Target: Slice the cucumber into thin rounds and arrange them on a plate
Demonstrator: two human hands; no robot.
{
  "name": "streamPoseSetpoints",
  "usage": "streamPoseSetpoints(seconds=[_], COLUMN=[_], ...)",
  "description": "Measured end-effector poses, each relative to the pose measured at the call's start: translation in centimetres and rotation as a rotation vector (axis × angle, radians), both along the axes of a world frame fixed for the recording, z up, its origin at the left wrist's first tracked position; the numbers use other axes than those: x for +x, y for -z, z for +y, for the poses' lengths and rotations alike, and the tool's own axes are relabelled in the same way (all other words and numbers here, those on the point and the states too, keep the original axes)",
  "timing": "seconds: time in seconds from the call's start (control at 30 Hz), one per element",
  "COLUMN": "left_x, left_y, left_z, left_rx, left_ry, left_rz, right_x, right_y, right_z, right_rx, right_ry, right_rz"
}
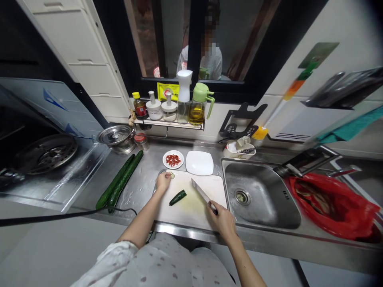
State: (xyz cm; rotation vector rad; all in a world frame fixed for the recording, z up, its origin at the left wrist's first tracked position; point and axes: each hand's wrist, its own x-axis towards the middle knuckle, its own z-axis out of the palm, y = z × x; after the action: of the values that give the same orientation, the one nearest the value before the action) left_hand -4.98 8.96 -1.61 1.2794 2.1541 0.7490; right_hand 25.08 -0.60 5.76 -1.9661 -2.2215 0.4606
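Note:
My right hand grips a kitchen knife by its dark handle, the blade slanting up and left over the right half of a white cutting board. At the board's far left corner, my left hand is closed, its fingertips at thin pale cucumber slices. A short dark-green piece of cucumber lies on the board between both hands, touched by neither. Just beyond the board sit a small white plate of chopped red pieces and a white square plate.
Left on the steel counter lie two long cucumbers, near a lidded pot and a red-lidded jar. A sink adjoins the board at right, then a red plastic bag. Above runs a condiment shelf.

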Motion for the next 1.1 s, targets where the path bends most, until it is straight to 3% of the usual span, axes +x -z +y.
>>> streamPoseSetpoints(seconds=[0.27, 0.67, 1.1], left_x=[0.5, 1.0, 1.0], left_y=[-0.6, -0.2, -0.7], left_z=[1.6, 1.4, 1.3], left_rx=[-0.017, 0.079, 0.016], left_ry=[0.031, 0.074, 0.087], left_rz=[0.125, 0.185, 0.224], right_x=[0.2, 0.1, 0.1], right_y=[-0.2, -0.7, -0.7], right_z=[-0.1, -0.1, 0.0], right_rx=[0.007, -0.017, -0.05], right_ry=[-0.004, 0.003, 0.013], right_rz=[0.016, 0.041, 0.034])
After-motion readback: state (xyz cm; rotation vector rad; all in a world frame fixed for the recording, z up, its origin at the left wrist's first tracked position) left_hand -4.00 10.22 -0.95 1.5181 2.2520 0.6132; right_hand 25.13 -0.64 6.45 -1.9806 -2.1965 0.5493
